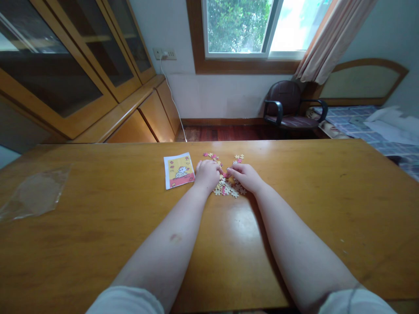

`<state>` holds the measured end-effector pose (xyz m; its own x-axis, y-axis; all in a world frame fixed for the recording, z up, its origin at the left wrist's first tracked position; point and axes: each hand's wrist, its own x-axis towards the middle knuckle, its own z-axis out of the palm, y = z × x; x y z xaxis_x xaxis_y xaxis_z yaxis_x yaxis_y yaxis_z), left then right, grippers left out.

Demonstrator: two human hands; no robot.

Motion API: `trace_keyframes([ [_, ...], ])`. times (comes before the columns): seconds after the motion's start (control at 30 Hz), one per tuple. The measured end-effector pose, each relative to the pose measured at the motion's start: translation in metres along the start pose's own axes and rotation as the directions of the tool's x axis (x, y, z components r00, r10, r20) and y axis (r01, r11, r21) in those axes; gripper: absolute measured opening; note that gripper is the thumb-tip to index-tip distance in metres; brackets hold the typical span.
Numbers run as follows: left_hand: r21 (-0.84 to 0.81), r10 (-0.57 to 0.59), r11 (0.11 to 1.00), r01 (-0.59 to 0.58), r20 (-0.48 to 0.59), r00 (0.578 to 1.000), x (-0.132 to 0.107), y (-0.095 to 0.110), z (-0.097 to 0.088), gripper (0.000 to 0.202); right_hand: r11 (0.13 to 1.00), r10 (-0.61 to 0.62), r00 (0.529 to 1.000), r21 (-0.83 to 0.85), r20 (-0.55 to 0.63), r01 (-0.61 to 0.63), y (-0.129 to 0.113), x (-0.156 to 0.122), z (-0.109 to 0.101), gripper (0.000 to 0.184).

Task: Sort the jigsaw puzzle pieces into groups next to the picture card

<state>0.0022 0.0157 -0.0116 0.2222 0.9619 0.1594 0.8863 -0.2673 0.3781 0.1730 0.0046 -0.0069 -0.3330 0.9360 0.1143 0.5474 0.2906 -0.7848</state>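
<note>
A loose heap of small jigsaw puzzle pieces (231,190), pale, yellow and pink, lies on the wooden table between my two hands. My left hand (207,173) is at the heap's left side, its fingers curled inward; what is in them, if anything, is hidden. From the right, my right hand (248,176) reaches in with thumb and forefinger pinched at a pink puzzle piece (225,175). Just left of my left hand lies a picture card (180,171) with a white cartoon animal on yellow and pink. More pieces (210,155) are scattered beyond the hands.
The wide wooden table (98,244) carries a clear plastic bag (36,192) at the left. Past its far edge are a glass-doored cabinet (127,104), a window (242,30), a brown armchair (288,104) and a bed (353,126) with a checked cover.
</note>
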Motion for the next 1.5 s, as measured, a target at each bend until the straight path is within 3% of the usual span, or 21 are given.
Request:
trace_keyframes([
  [0.1, 0.016, -0.027, 1.000, 0.027, -0.002, 1.000, 0.000, 0.000, -0.002, 0.029, 0.999, 0.015, 1.000, -0.031, -0.020, -0.016, 0.001, 0.001, 0.000, 0.035],
  [0.27, -0.024, 0.070, 0.997, -0.071, -0.027, 0.997, -0.001, 0.000, -0.001, 0.030, 0.999, 0.012, 0.999, -0.038, -0.036, -0.013, 0.002, 0.002, 0.001, 0.033],
  [0.57, -0.028, 0.111, 0.993, -0.111, -0.014, 0.994, 0.000, -0.001, 0.003, 0.034, 0.999, 0.037, 0.970, -0.015, -0.239, -0.041, 0.011, 0.005, 0.001, 0.039],
  [0.8, -0.030, 0.090, 0.996, -0.089, 0.023, 0.996, -0.002, 0.000, 0.004, 0.037, 0.998, 0.019, 0.986, -0.058, -0.166, -0.029, 0.012, 0.005, 0.002, 0.037],
  [1.07, -0.012, 0.030, 0.999, -0.030, -0.023, 0.999, -0.001, 0.001, -0.001, 0.034, 0.995, 0.080, 0.951, -0.035, -0.298, -0.095, 0.015, 0.005, 0.001, 0.039],
  [1.3, -0.066, 0.075, 0.995, -0.077, -0.037, 0.997, 0.000, 0.002, -0.003, 0.033, 0.989, 0.138, 0.981, -0.040, -0.134, -0.144, 0.008, 0.000, 0.001, 0.053],
  [1.5, -0.082, 0.091, 0.992, -0.094, -0.040, 0.995, -0.001, 0.003, -0.003, 0.033, 0.984, 0.114, 0.969, -0.109, -0.221, -0.140, 0.010, 0.004, 0.001, 0.039],
])
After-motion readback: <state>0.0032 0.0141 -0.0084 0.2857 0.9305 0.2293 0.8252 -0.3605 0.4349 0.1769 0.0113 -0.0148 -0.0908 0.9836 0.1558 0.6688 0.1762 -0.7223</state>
